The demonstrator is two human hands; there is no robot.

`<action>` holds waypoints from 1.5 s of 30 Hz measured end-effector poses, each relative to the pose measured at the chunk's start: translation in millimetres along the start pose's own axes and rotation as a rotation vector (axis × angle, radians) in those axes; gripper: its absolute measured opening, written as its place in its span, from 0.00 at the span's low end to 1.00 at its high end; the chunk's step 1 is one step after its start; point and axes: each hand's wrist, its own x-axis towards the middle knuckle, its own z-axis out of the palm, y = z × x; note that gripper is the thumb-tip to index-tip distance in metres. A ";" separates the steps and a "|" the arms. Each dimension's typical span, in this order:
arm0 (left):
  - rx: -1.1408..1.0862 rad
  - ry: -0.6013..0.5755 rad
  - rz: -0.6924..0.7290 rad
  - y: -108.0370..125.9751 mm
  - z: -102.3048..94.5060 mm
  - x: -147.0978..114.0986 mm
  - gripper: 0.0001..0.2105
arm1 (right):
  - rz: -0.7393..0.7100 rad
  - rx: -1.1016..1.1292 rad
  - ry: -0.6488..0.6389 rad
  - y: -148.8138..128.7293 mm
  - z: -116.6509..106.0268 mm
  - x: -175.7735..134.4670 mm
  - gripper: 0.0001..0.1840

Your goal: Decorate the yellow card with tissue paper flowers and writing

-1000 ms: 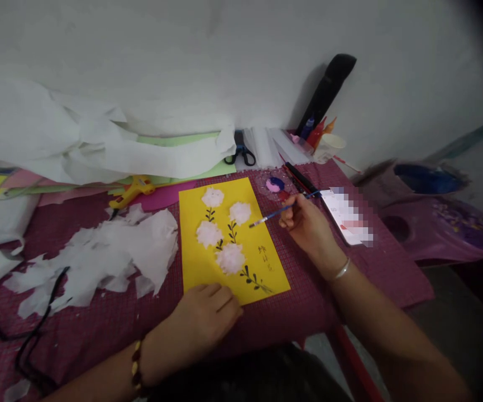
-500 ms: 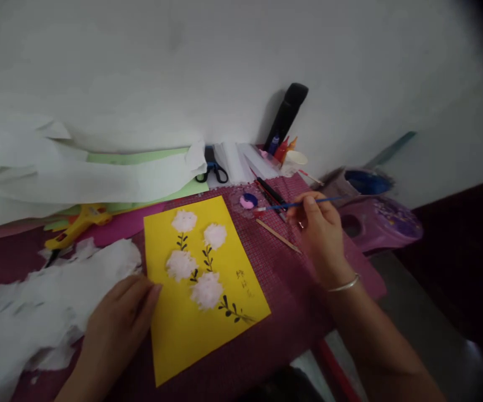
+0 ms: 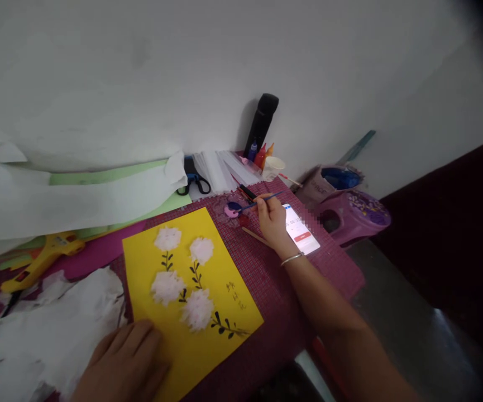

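Fingers of the right hand (image 3: 272, 220) pinch a slim blue paintbrush (image 3: 247, 206) off the upper right edge of the yellow paper sheet (image 3: 219, 268), its tip at the dark-blue and pink paint (image 3: 231, 212) just beside that edge. On the sheet's lower left edge lies the left hand (image 3: 126, 357), fingers bent; whether they grip it cannot be told. Four pale fluffy flowers (image 3: 198, 309) dot the sheet; right of it lies a lit smartphone (image 3: 299, 226), left of it a yellow glue gun (image 3: 40, 262).
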 end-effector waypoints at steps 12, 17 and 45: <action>-0.087 -0.053 0.094 -13.2 1.6 4.1 0.11 | 0.026 0.019 -0.037 7.9 7.8 3.6 0.10; -0.078 -0.070 0.078 0.4 -10.7 7.1 0.11 | 0.150 0.376 0.103 -8.1 -6.1 5.2 0.11; 0.043 -0.010 0.047 13.4 -10.4 8.4 0.13 | 0.223 0.650 -0.133 -30.7 24.6 -45.9 0.09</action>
